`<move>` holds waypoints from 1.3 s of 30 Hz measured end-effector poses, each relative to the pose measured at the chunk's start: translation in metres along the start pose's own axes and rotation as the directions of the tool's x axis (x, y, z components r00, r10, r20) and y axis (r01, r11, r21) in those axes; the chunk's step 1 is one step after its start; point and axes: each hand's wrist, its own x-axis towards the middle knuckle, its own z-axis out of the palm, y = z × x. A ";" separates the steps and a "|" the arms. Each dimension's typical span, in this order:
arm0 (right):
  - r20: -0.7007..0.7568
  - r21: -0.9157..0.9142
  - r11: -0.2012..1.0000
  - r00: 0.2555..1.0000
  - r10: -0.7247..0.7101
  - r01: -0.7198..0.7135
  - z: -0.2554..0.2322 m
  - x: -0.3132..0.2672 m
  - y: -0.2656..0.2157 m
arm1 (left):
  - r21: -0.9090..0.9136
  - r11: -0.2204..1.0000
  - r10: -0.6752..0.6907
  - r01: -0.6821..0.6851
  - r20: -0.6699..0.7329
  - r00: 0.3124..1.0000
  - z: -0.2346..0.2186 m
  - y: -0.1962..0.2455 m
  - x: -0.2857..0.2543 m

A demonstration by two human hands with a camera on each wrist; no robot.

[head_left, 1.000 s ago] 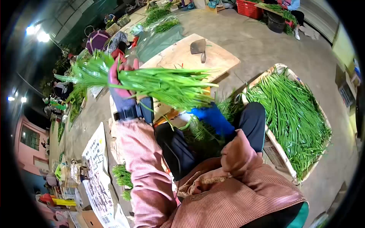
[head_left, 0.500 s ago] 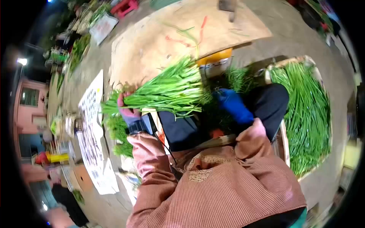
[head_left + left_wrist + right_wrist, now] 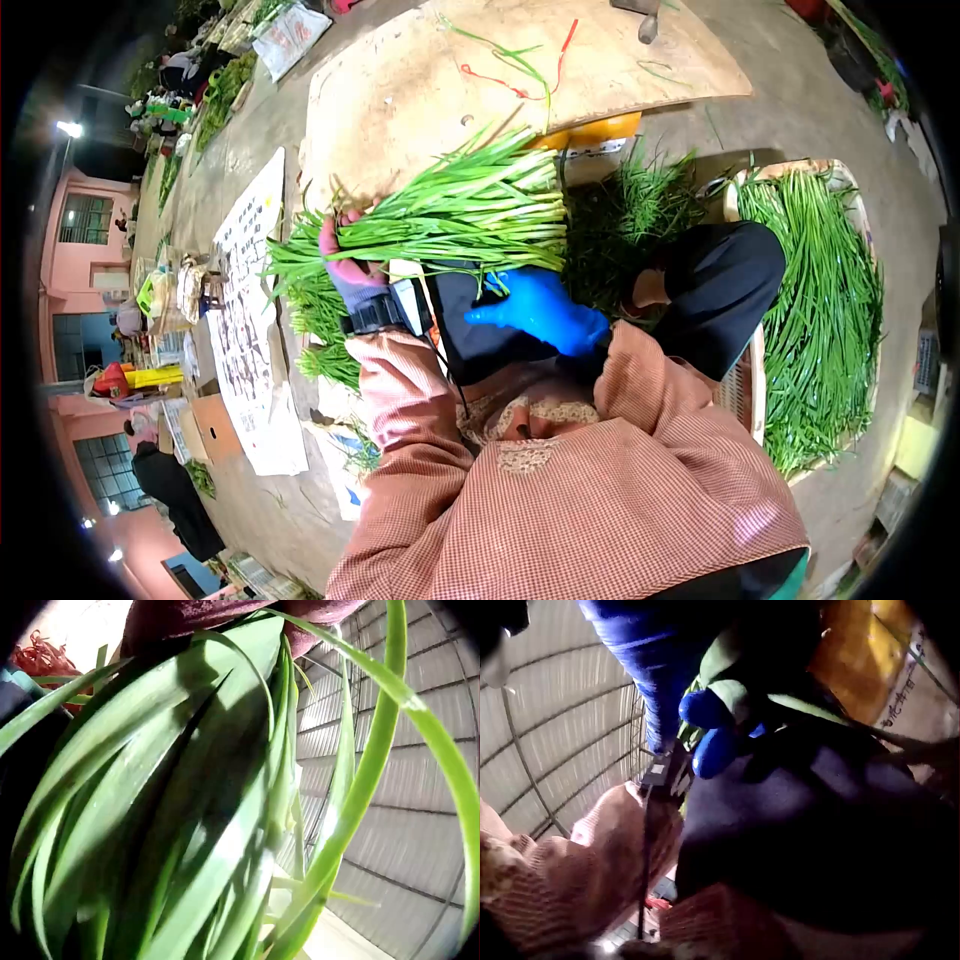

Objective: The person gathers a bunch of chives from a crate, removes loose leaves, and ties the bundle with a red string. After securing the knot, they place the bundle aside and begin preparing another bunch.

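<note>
The bunch of greens (image 3: 470, 215) in the left hand (image 3: 350, 257) bars the straight way from the lap (image 3: 465, 345) to the surface (image 3: 385, 125). Past it, the surface's middle lies open, up to the red string (image 3: 566, 55) and the tool (image 3: 648, 28) at the far edge. The right hand (image 3: 540, 312) has the bunch just ahead; a bent knee (image 3: 728, 290) stands between it and the basket (image 3: 757, 390), and loose greens (image 3: 645, 198) fill the gap beside the bunch.
</note>
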 end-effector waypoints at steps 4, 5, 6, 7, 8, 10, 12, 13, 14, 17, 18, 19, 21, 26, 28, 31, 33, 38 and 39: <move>0.231 -0.324 0.936 0.948 0.221 -0.139 0.000 0.018 0.006 | -0.002 1.000 0.019 -0.020 -0.092 0.996 0.005 -0.001 -0.006; 0.144 -0.230 0.957 0.967 0.212 -0.176 0.000 0.013 0.009 | -0.003 1.000 0.030 -0.030 -0.095 0.995 -0.003 0.000 -0.005; 0.068 -0.212 0.970 0.988 0.136 -0.118 -0.001 0.003 0.018 | -0.008 0.999 0.043 -0.044 -0.098 0.994 -0.009 0.001 -0.004; -0.008 -0.199 0.978 0.998 0.058 -0.059 -0.005 -0.011 0.035 | -0.012 0.999 0.045 -0.046 -0.099 0.994 -0.009 0.003 -0.005; 0.329 -0.392 0.918 0.922 0.202 -0.061 -0.017 -0.036 0.070 | -0.044 0.999 0.023 -0.026 -0.075 0.997 -0.008 0.004 -0.007; 0.286 -0.530 0.757 0.760 0.584 -0.383 -0.067 -0.055 0.063 | -0.081 0.997 -0.001 -0.003 -0.051 0.999 -0.013 0.004 -0.006; 0.214 -0.703 0.581 0.657 0.723 -0.410 -0.107 -0.080 0.075 | -0.103 0.994 -0.023 0.023 -0.006 1.000 -0.026 0.007 -0.003; 0.217 -0.656 0.546 0.563 0.798 -0.521 -0.125 -0.079 0.065 | -0.099 0.995 -0.018 0.015 -0.033 0.999 -0.026 0.007 -0.005; 0.211 -0.658 0.537 0.555 0.805 -0.528 -0.129 -0.082 0.058 | -0.099 0.995 -0.037 0.031 -0.050 0.998 -0.026 0.007 -0.006; 0.104 -0.599 0.671 0.789 0.605 -0.436 -0.133 -0.067 0.033 | -0.115 0.993 -0.024 0.018 -0.050 0.998 -0.026 0.004 -0.005; 0.107 -0.530 0.742 0.835 0.540 -0.412 -0.126 -0.059 0.024 | -0.115 0.993 -0.023 0.011 -0.100 0.995 -0.025 0.004 -0.005; 0.104 -0.454 0.803 0.872 0.478 -0.386 -0.115 -0.055 0.015 | -0.112 0.994 -0.027 0.010 -0.151 0.988 -0.025 0.005 -0.007; 0.140 -0.068 0.921 0.911 0.388 -0.383 -0.090 -0.039 0.008 | -0.134 0.990 -0.046 0.036 -0.074 0.996 -0.020 0.003 -0.009; 0.035 0.817 0.517 0.916 0.399 -0.256 -0.015 -0.008 0.017 | -0.118 0.993 -0.044 0.027 -0.145 0.989 -0.020 0.000 -0.009; 0.128 0.746 0.560 0.903 0.411 -0.361 -0.018 -0.004 0.012 | -0.149 0.985 -0.097 0.088 -0.055 0.994 -0.025 0.001 -0.012; 0.119 0.785 0.484 0.861 0.495 -0.387 -0.021 -0.010 0.007 | -0.141 0.988 -0.085 0.066 -0.129 0.988 -0.035 -0.003 -0.009; 0.191 0.714 0.505 0.830 0.525 -0.484 -0.029 -0.016 0.008 | -0.128 0.989 -0.095 0.078 -0.130 0.987 -0.041 -0.005 -0.007; 0.288 0.704 0.365 0.714 0.638 -0.610 -0.036 -0.042 0.030 | -0.101 0.990 -0.108 0.095 -0.142 0.984 -0.042 -0.011 -0.006; 0.313 0.587 0.455 0.706 0.635 -0.670 -0.045 -0.043 0.034 | -0.094 0.988 -0.139 0.126 -0.147 0.979 -0.045 -0.012 -0.004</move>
